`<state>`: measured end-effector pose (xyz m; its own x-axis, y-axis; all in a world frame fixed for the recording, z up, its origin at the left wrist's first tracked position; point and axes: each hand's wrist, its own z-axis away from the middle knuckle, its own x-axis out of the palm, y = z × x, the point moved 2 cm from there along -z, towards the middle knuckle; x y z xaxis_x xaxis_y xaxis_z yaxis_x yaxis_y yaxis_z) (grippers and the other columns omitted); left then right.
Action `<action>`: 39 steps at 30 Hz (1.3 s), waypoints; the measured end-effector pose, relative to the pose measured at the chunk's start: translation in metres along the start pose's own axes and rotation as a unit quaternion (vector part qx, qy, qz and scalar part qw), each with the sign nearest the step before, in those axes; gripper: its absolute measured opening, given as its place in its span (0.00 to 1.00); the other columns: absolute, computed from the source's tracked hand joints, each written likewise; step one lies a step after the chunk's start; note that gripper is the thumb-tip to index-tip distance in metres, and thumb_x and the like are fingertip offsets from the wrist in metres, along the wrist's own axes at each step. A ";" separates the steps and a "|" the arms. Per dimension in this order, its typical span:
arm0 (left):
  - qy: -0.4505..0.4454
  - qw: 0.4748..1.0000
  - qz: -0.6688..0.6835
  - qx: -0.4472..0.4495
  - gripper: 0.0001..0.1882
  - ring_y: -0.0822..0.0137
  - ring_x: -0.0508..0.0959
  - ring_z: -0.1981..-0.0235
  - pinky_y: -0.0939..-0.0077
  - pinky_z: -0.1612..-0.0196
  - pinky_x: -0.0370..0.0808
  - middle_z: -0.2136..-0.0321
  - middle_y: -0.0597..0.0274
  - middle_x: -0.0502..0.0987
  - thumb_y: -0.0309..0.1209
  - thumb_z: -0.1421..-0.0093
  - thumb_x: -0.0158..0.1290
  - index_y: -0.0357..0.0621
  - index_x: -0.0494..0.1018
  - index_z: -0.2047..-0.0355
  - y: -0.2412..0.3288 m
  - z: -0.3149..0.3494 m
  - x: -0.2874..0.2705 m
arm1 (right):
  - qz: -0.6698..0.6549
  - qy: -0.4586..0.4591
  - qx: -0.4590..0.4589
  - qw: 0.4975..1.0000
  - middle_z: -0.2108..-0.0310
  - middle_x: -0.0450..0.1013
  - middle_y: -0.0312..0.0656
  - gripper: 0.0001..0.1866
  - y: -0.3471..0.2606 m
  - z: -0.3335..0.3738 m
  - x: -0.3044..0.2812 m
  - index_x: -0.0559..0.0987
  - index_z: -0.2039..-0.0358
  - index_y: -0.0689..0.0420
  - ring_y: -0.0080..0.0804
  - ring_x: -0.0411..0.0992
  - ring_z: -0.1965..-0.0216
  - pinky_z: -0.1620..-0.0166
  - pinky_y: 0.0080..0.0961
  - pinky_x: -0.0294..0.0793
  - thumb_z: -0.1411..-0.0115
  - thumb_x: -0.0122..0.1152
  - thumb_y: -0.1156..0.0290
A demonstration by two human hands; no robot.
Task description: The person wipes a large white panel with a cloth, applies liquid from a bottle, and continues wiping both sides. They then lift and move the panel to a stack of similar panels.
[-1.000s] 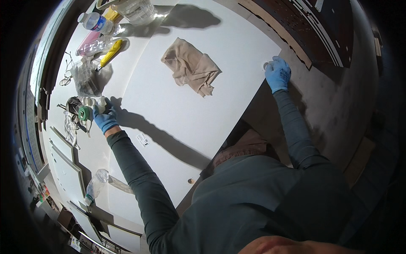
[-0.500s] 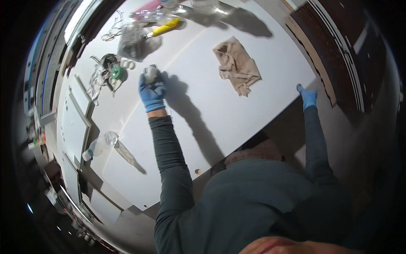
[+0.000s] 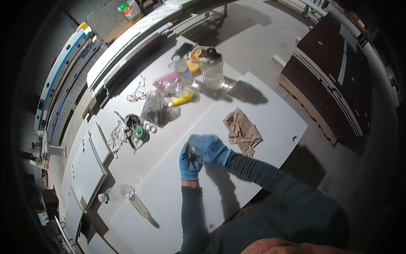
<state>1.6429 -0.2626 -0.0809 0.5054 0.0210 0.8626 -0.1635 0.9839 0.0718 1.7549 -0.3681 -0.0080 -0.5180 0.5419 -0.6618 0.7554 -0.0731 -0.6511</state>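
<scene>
My left hand [image 3: 191, 164], in a blue work glove, is closed around a small greyish thing that the fingers mostly hide. My right hand [image 3: 210, 149], gloved the same, meets it from the right, its fingers curled over the same spot; what they grip is hidden. Both hands are together above a white panel [image 3: 169, 190]. Just right of them a crumpled beige cloth [image 3: 242, 131] lies on the panel. An empty clear plastic bottle [image 3: 122, 192] lies on its side at the lower left.
Beyond the hands are a yellow-handled knife [image 3: 182, 99], a grey plastic bag [image 3: 155, 108], a water bottle [image 3: 182, 67] and a large clear jug [image 3: 212, 72]. A green tape roll [image 3: 138, 133] sits among tangled items. White boards [image 3: 86, 169] border the left; dark panels [image 3: 319, 72] stand right.
My right hand has come in from the far right to meet the left. The view has shifted, so more of the table's far end shows.
</scene>
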 end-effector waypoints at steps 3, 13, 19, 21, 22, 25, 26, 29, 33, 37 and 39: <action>-0.075 0.995 0.014 -0.060 0.15 0.63 0.83 0.63 0.65 0.67 0.82 0.57 0.59 0.83 0.40 0.30 0.53 0.46 0.78 0.49 0.003 0.007 -0.024 | -0.034 -0.010 -0.006 0.999 0.62 0.77 0.45 0.14 -0.003 0.018 0.010 0.76 0.54 0.53 0.50 0.79 0.62 0.61 0.42 0.79 0.38 0.61 0.62; 0.012 0.990 -0.122 0.063 0.25 0.53 0.81 0.50 0.58 0.49 0.84 0.43 0.50 0.76 0.29 0.34 0.56 0.39 0.69 0.37 0.022 0.073 -0.060 | -0.237 0.019 0.084 0.968 0.57 0.81 0.52 0.16 -0.050 0.058 0.033 0.82 0.51 0.59 0.48 0.81 0.55 0.50 0.36 0.80 0.36 0.65 0.65; -0.038 0.998 0.004 0.045 0.17 0.62 0.82 0.54 0.62 0.41 0.79 0.47 0.54 0.80 0.27 0.31 0.54 0.39 0.75 0.43 0.061 0.145 -0.076 | 0.078 0.012 0.071 0.994 0.52 0.80 0.52 0.15 -0.036 0.158 0.019 0.82 0.55 0.60 0.52 0.79 0.55 0.52 0.37 0.80 0.44 0.68 0.73; 0.046 0.993 -0.021 0.108 0.15 0.62 0.83 0.56 0.62 0.44 0.82 0.49 0.54 0.80 0.27 0.30 0.54 0.35 0.75 0.46 0.070 0.173 -0.090 | 0.162 -0.075 0.112 0.978 0.50 0.79 0.50 0.12 -0.027 0.201 0.015 0.81 0.59 0.58 0.50 0.78 0.52 0.51 0.40 0.79 0.45 0.66 0.74; 0.061 0.992 -0.019 0.105 0.15 0.61 0.83 0.54 0.62 0.43 0.82 0.48 0.53 0.80 0.26 0.30 0.54 0.35 0.75 0.45 0.072 0.191 -0.099 | 0.207 -0.088 0.135 0.965 0.47 0.78 0.50 0.09 -0.029 0.222 0.018 0.79 0.61 0.58 0.50 0.77 0.48 0.47 0.42 0.78 0.44 0.64 0.75; 0.054 0.990 -0.011 0.133 0.16 0.59 0.82 0.50 0.59 0.40 0.81 0.44 0.50 0.77 0.24 0.31 0.54 0.35 0.74 0.44 0.067 0.230 -0.118 | 0.200 -0.058 0.040 0.977 0.49 0.77 0.50 0.10 -0.046 0.257 0.022 0.78 0.62 0.59 0.52 0.75 0.46 0.43 0.42 0.76 0.47 0.63 0.77; 0.074 0.987 -0.010 0.141 0.17 0.57 0.82 0.50 0.58 0.38 0.80 0.43 0.48 0.76 0.23 0.32 0.54 0.34 0.73 0.43 0.063 0.243 -0.125 | 0.202 -0.057 -0.007 0.978 0.50 0.77 0.49 0.11 -0.057 0.263 0.029 0.78 0.62 0.58 0.49 0.75 0.46 0.43 0.43 0.75 0.48 0.63 0.76; 0.103 0.980 0.013 0.168 0.18 0.57 0.82 0.51 0.59 0.37 0.78 0.42 0.47 0.76 0.23 0.32 0.54 0.33 0.73 0.42 0.047 0.269 -0.141 | 0.170 -0.073 -0.079 0.980 0.49 0.78 0.48 0.10 -0.096 0.276 0.058 0.79 0.63 0.59 0.48 0.75 0.44 0.42 0.41 0.75 0.48 0.63 0.77; 0.126 0.971 0.032 0.201 0.19 0.56 0.78 0.46 0.57 0.35 0.77 0.40 0.45 0.73 0.22 0.33 0.55 0.33 0.73 0.42 0.023 0.297 -0.154 | 0.120 -0.135 -0.221 0.958 0.41 0.75 0.46 0.08 -0.151 0.299 0.103 0.81 0.60 0.56 0.42 0.71 0.37 0.33 0.42 0.69 0.41 0.60 0.74; 0.133 0.963 0.020 0.232 0.21 0.55 0.77 0.45 0.57 0.35 0.76 0.40 0.43 0.73 0.22 0.33 0.55 0.33 0.70 0.40 0.001 0.318 -0.162 | 0.072 -0.135 -0.269 0.951 0.46 0.78 0.47 0.15 -0.181 0.315 0.135 0.84 0.58 0.61 0.42 0.73 0.40 0.32 0.44 0.70 0.46 0.62 0.73; 0.149 0.955 0.020 0.254 0.16 0.53 0.79 0.45 0.59 0.38 0.80 0.42 0.42 0.76 0.24 0.29 0.50 0.32 0.74 0.43 -0.009 0.331 -0.167 | 0.119 -0.181 -0.268 0.939 0.46 0.78 0.48 0.16 -0.184 0.318 0.145 0.83 0.57 0.64 0.42 0.73 0.40 0.31 0.45 0.67 0.46 0.61 0.73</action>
<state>1.2794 -0.3338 -0.0598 0.6963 0.1813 0.6945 -0.5402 0.7695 0.3407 1.4126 -0.5426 -0.1022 -0.3372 0.2365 -0.9112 0.9105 0.3280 -0.2518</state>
